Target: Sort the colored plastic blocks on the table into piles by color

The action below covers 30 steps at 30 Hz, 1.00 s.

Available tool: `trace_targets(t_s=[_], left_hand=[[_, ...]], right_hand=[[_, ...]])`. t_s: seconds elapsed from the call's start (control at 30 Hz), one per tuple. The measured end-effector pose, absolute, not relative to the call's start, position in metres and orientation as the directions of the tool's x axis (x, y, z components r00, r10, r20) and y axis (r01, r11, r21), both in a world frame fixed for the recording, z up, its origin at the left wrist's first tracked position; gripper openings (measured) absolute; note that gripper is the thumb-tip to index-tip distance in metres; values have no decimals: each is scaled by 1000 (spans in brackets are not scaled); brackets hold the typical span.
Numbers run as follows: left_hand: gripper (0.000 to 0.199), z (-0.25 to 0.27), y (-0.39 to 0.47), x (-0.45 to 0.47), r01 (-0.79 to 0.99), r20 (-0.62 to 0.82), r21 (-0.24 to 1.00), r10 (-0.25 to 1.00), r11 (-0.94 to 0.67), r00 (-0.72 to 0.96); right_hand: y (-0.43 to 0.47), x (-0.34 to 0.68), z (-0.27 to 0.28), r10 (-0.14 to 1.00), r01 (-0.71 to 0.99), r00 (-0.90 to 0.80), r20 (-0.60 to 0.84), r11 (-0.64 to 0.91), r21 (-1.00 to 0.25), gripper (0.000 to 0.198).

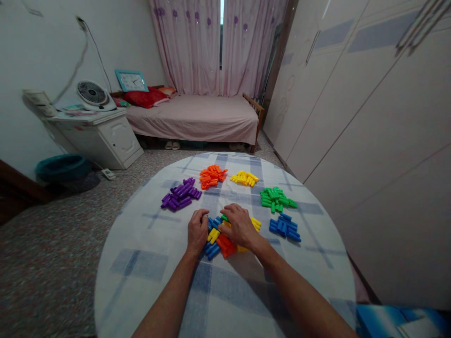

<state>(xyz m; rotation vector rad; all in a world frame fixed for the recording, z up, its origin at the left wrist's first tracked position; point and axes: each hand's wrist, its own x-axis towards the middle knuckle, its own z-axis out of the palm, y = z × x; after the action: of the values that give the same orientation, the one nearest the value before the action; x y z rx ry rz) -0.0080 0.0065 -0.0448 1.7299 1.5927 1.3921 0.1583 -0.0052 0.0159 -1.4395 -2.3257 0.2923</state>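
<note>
Pink curtains [190, 47] nearly closed, pink-covered bed [200, 112], pale wardrobe [369, 122] at right, white wall [120, 37], speckled floor [63, 244]

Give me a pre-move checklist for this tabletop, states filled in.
1. Both hands in view: ok. Left hand and right hand are at the mixed pile.
2. Outer piles one color each: ok. Purple pile, orange pile, far yellow pile, green pile, right-side blue pile.
3. Mixed pile one color: not ok. Blue, yellow, green and orange-red show.
4. Mixed pile fully visible: not ok. Right hand covers part.
5. Left hand's grip: cannot tell.
6. Outer piles inside the table edge: ok.
</note>
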Motion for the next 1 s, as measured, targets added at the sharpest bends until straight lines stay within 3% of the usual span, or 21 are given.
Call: trace_targets(t_s=[0.1, 0.23, 0.4, 0.57, 0.67, 0.77, 1.0], left_hand=[[22, -45, 7, -8, 502, 378, 824, 914, -262, -144], [21, -46, 7, -8, 506, 377, 821, 916, -263, -136], [21, -45, 7, -8, 516, 389, 813, 911, -269, -138], [21, -45, 7, -8, 511, 388, 816, 911, -270, -138], [21, -47, 7, -8, 518, 386, 813, 913, -266, -136], [20, -50, 8, -9, 529, 391, 803, 912, -274, -122], [20, -52, 9, -10, 550, 405, 785, 908, -284, -110]], right_hand=[[-1, 143, 10, 911, 858, -389, 134, 412, -307, 31], [1, 133, 3, 940, 878, -318, 121, 340, -336, 21], [3, 131, 6, 953, 817, -245, 176, 301, -492, 19], [1, 171, 18, 943, 710, -87, 320, 284, -644, 21], [-6, 219, 20, 921, 784, 9, 389, 235, -574, 23], [-19, 267, 15, 909, 889, 131, 396, 69, -452, 24], [-42, 324, -4, 925, 943, 265, 273, -189, -275, 26]])
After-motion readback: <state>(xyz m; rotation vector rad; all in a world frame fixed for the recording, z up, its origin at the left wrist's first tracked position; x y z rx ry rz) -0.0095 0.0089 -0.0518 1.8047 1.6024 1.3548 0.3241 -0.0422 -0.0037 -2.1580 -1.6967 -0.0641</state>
